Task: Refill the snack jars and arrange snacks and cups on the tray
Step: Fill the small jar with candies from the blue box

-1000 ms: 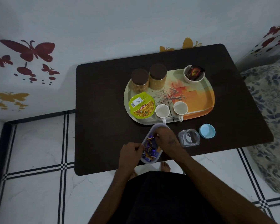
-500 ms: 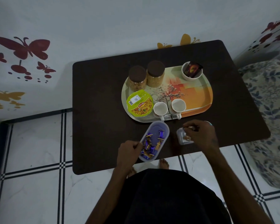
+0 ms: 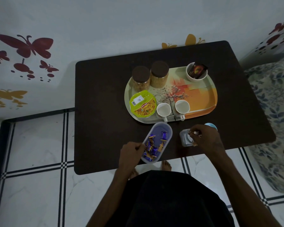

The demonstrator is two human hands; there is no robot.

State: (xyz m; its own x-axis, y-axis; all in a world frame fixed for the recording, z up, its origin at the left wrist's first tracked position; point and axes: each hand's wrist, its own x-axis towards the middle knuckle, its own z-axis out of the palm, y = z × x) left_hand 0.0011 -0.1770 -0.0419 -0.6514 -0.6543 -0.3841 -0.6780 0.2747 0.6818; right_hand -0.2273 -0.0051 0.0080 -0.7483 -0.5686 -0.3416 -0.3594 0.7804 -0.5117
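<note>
While the left hand (image 3: 131, 150) gripped the oval candy tub (image 3: 157, 141), the right hand (image 3: 205, 138) pinched wrapped candies. It hovered over the small clear jar (image 3: 184, 138)

On the dark brown table (image 3: 105, 112), the person's left hand (image 3: 131, 151) grips the near rim of an oval clear plastic tub of purple-wrapped candies (image 3: 156, 141). The right hand (image 3: 205, 138) pinches small candies over a little clear plastic jar (image 3: 184, 139), just beside its light blue lid (image 3: 211, 126). Behind them sits the oval printed tray (image 3: 202, 95) with two white cups (image 3: 163, 109).
</note>
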